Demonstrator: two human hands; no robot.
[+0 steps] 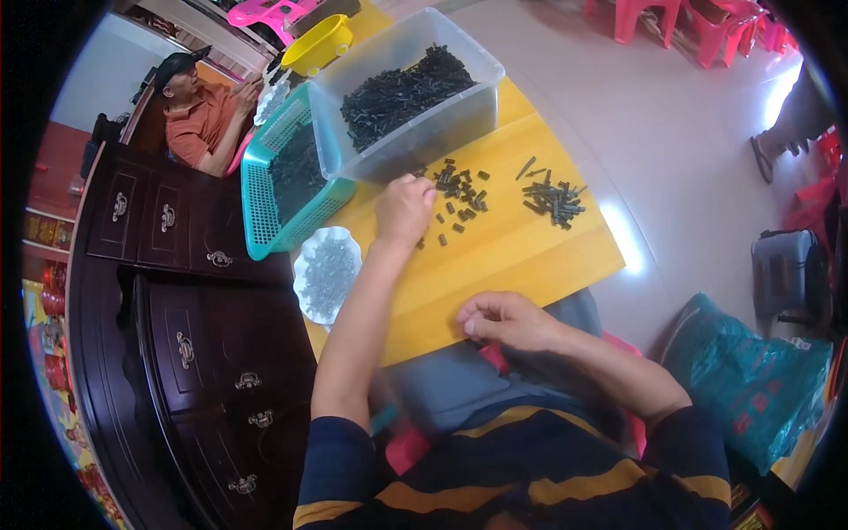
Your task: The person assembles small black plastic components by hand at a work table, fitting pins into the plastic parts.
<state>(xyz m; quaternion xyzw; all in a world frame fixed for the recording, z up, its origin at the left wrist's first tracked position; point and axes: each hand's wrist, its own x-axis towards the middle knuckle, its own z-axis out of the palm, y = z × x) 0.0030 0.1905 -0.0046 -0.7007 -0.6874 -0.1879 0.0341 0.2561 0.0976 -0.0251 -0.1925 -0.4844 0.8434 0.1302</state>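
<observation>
Prob. a home rm — dark wood cabinet (216, 340) w/ ornate handles (248, 381), pink plastic stools (626, 23), shiny flr (565, 79).

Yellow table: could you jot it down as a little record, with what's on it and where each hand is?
surface: yellow table
left hand: beside scattered short black pieces; grip hidden
right hand: near the table's front edge, fingers curled; contents unclear
right side: pile of thin dark pieces
clear bin: many black pieces
green basket: dark pieces
white dish: small greyish pieces
</observation>
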